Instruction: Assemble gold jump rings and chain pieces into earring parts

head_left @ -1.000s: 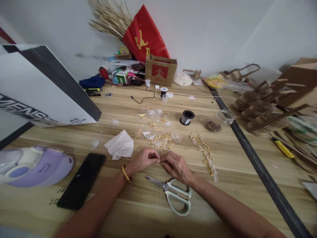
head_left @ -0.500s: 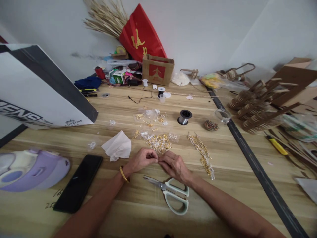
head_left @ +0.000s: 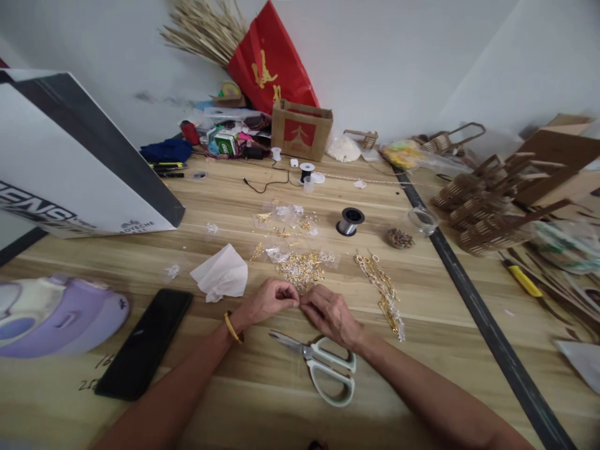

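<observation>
My left hand (head_left: 272, 300) and my right hand (head_left: 332, 312) meet fingertip to fingertip over the wooden table. Both are closed in a pinch; whatever lies between the fingers is too small to make out. Just beyond them is a pile of gold and silver beads (head_left: 300, 270). Scissors with pale green handles (head_left: 321, 362) lie below my hands, blades pointing left. To the right rest several beaded strands (head_left: 382, 290) in gold and silver. A spool of thin clear or silvery line (head_left: 350, 222) stands farther back.
A white tissue (head_left: 222, 273) and a black phone (head_left: 145, 344) lie left, near a large white box (head_left: 79, 162). Farther right are a jar (head_left: 423, 220), mixed beads (head_left: 400, 238), small woven baskets (head_left: 492, 215) and a yellow cutter (head_left: 522, 277). A paper bag (head_left: 300, 132) stands at the back.
The view has shifted slightly. My hands keep the same pinched pose, fingertips together, and the things on the table lie as before.
</observation>
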{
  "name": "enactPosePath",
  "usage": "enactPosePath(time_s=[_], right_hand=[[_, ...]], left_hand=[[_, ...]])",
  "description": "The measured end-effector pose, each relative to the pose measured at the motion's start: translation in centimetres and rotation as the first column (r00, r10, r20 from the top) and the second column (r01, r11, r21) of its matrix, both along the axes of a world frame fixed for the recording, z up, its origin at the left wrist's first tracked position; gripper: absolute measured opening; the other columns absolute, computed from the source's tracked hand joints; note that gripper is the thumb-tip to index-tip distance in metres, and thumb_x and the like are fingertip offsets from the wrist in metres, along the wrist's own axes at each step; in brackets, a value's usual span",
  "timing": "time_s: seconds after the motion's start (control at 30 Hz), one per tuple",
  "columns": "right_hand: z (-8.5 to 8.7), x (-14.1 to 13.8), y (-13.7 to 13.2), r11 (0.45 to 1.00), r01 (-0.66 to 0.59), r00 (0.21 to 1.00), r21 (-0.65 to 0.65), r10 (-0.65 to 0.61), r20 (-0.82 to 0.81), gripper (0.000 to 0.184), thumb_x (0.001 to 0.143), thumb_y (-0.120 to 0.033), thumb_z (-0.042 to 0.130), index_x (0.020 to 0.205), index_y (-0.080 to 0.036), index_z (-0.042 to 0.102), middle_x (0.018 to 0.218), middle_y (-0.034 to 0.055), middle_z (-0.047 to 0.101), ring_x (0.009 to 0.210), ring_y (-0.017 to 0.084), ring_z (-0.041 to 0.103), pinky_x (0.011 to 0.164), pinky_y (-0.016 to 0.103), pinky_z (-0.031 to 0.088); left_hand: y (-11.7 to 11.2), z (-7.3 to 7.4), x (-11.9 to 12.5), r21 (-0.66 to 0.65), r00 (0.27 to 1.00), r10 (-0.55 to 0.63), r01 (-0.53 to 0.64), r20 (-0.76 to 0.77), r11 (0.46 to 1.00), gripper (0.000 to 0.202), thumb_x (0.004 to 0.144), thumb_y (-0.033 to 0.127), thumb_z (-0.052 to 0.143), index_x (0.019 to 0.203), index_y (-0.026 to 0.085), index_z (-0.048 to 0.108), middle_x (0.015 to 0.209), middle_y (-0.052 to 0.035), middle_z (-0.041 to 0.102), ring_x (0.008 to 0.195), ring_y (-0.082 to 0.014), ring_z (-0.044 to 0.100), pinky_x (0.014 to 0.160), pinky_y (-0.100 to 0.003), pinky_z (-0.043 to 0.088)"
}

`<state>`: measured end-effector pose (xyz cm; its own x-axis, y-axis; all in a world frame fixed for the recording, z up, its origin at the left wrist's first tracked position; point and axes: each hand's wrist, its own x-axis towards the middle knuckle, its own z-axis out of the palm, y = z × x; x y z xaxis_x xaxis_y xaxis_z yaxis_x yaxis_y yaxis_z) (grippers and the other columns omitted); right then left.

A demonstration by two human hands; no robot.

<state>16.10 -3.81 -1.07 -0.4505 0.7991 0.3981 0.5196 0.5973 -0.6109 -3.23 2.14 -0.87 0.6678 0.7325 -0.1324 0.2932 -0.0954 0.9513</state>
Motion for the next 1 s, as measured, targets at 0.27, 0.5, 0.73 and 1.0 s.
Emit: enactPosePath(time_s=[0.27, 0.5, 0.73, 1.0], right_hand=[[-0.06, -0.08, -0.03, 1.0, 0.001, 1.0, 0.006, -0.001, 0.004, 0.012, 0.092, -0.018, 0.045, 0.092, -0.019, 0.058, 0.083, 0.0071, 0.061, 0.077, 0.018, 0.056, 0.067, 0.029, 0.046], [-0.22, -0.13, -0.01, 1.0, 0.013, 1.0, 0.025, -0.013, 0.007, 0.012, 0.092, -0.02, 0.046, 0.091, -0.018, 0.058, 0.08, 0.0065, 0.06, 0.075, 0.017, 0.055, 0.065, 0.028, 0.045], [-0.26, -0.13, -0.06, 0.999, 0.02, 1.0, 0.027, -0.02, 0.008, 0.012, 0.092, -0.019, 0.045, 0.092, -0.018, 0.058, 0.081, 0.0065, 0.06, 0.074, 0.017, 0.054, 0.066, 0.028, 0.044], [0.03, -0.1, -0.08, 1.0, 0.02, 1.0, 0.01, -0.02, -0.022, 0.012, 0.092, -0.017, 0.044, 0.089, -0.019, 0.056, 0.081, 0.0064, 0.06, 0.075, 0.017, 0.054, 0.066, 0.027, 0.044]], left_hand=[[-0.06, 0.23, 0.17, -0.025, 1.0, 0.001, 0.0, 0.019, 1.0, 0.009, 0.072, 0.02, 0.062, 0.073, 0.011, 0.065, 0.069, -0.001, 0.063, 0.064, -0.0111, 0.055, 0.063, -0.022, 0.044], [-0.1, 0.14, 0.11, -0.044, 0.999, 0.007, -0.005, 0.035, 0.999, 0.009, 0.071, 0.021, 0.064, 0.073, 0.012, 0.065, 0.07, -0.0014, 0.064, 0.066, -0.0116, 0.056, 0.064, -0.022, 0.045], [-0.13, 0.42, 0.16, -0.04, 0.999, 0.009, -0.008, 0.037, 0.999, 0.009, 0.071, 0.021, 0.064, 0.072, 0.012, 0.065, 0.068, -0.0009, 0.063, 0.064, -0.0112, 0.055, 0.062, -0.021, 0.043], [0.0, 0.25, -0.08, -0.027, 0.999, 0.017, -0.016, 0.035, 0.999, 0.01, 0.072, 0.021, 0.064, 0.075, 0.012, 0.066, 0.071, -0.0022, 0.065, 0.066, -0.0121, 0.057, 0.064, -0.022, 0.044]])
